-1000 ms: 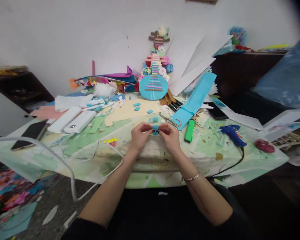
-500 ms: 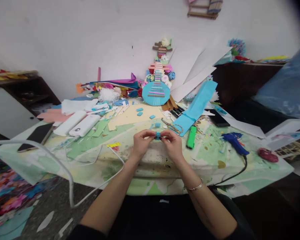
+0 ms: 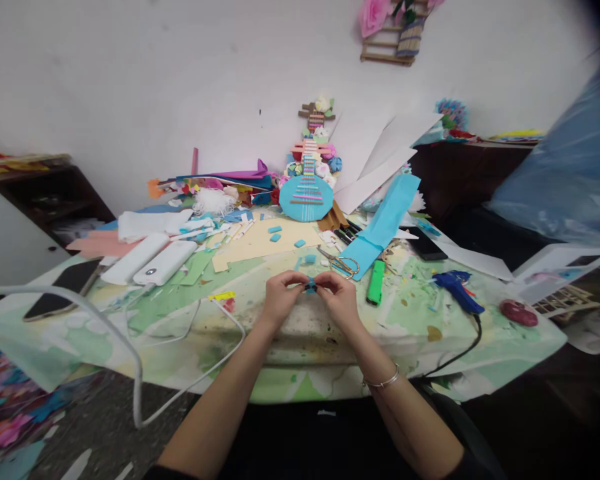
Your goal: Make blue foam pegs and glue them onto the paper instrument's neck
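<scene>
A small blue paper piece [image 3: 311, 286] is pinched between the fingertips of both hands above the front of the table. My left hand [image 3: 281, 297] grips it from the left, my right hand [image 3: 338, 294] from the right, with a bracelet on that wrist. Just beyond the fingers lies another small blue piece [image 3: 311, 259]. Gold-handled scissors [image 3: 345, 265] rest beside it, partly on a long blue paper strip [image 3: 380, 230]. Several small blue pieces are on a cream sheet [image 3: 250, 245] farther back.
A blue instrument-shaped craft [image 3: 307, 198] leans on the wall. Right: green lighter-like object [image 3: 375, 283], phone [image 3: 425, 243], blue glue gun [image 3: 459, 289] with cord. Left: white power banks [image 3: 165, 263], dark phone [image 3: 63, 288], white cable [image 3: 137, 373] crossing the table's front edge.
The camera view has tilted up slightly and shifted right, so the table sits lower and more of the wall decoration shows. Both hands still hold the small blue piece.
</scene>
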Demonstrator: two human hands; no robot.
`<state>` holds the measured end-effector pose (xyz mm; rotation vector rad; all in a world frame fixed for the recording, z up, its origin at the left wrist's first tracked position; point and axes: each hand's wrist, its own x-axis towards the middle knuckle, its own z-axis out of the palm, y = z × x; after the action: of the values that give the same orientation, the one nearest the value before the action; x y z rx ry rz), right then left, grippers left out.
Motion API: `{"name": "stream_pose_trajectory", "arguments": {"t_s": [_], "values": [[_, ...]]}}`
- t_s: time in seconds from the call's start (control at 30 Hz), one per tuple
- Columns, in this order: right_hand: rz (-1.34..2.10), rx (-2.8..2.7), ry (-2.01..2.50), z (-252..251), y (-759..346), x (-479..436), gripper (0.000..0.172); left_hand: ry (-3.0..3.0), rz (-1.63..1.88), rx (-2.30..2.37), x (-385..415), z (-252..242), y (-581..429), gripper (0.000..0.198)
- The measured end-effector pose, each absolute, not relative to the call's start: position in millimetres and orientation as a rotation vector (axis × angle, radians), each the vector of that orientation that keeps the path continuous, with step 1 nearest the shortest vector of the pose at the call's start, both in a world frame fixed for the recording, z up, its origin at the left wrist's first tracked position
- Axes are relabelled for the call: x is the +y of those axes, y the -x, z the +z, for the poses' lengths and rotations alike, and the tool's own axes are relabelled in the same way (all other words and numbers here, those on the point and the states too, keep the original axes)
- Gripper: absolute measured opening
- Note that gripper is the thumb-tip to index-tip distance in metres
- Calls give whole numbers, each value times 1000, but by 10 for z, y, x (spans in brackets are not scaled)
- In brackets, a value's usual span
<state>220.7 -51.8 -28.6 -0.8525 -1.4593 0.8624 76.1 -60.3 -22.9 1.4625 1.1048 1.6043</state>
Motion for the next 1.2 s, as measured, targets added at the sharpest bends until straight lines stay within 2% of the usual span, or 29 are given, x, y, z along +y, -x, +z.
{"name": "stream_pose_trajectory", "arguments": {"t_s": [0.3, 0.73, 1.2], "values": [[899, -1454, 929, -274, -2213, -509, 5, -1369, 1503, 1065, -585, -243, -765, 9], [924, -1419, 941, -249, -2211, -515, 7, -1302, 1508, 1002, -577, -241, -742, 21], [943, -1404, 941, -243, -2217, -516, 7, -1418, 1602, 1105, -611, -246, -764, 4]]}}
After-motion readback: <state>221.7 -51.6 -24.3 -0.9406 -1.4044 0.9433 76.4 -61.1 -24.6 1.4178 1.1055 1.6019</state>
